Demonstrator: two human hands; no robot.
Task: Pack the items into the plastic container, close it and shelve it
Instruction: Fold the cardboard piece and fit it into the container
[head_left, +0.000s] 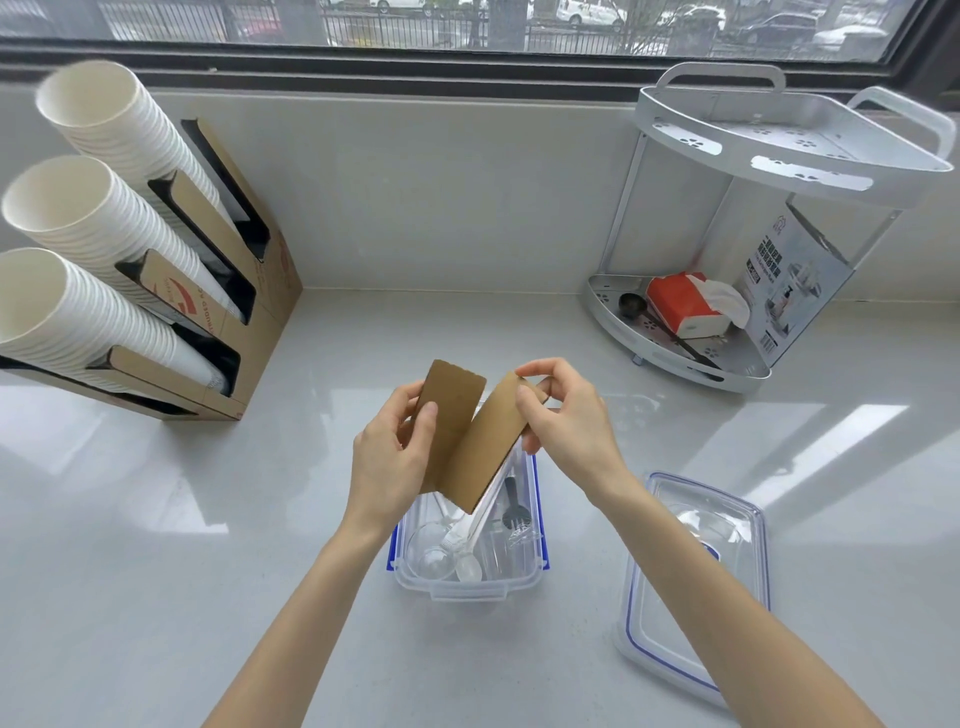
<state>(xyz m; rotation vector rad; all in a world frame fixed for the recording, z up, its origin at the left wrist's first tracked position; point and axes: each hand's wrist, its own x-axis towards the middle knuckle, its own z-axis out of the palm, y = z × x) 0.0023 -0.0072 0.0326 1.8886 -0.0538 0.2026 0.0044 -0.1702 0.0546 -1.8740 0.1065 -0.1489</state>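
Observation:
A clear plastic container (467, 590) with blue clips stands open on the counter near me. Inside lie clear plastic spoons (470, 564), a wrapped straw and a dark fork (515, 512). My left hand (395, 462) grips one brown cardboard sleeve (451, 410) above the container. My right hand (566, 415) pinches the top of a second brown cardboard sleeve (485, 452), which slants down toward the container and overlaps the first. The container's clear lid (691, 587) with a blue seal lies flat to the right.
A cardboard dispenser (249, 291) holding three stacks of white paper cups stands at the left. A white two-tier corner shelf (779, 156) at the back right carries a red tissue pack (685, 304), a dark spoon and a printed box. A window runs behind.

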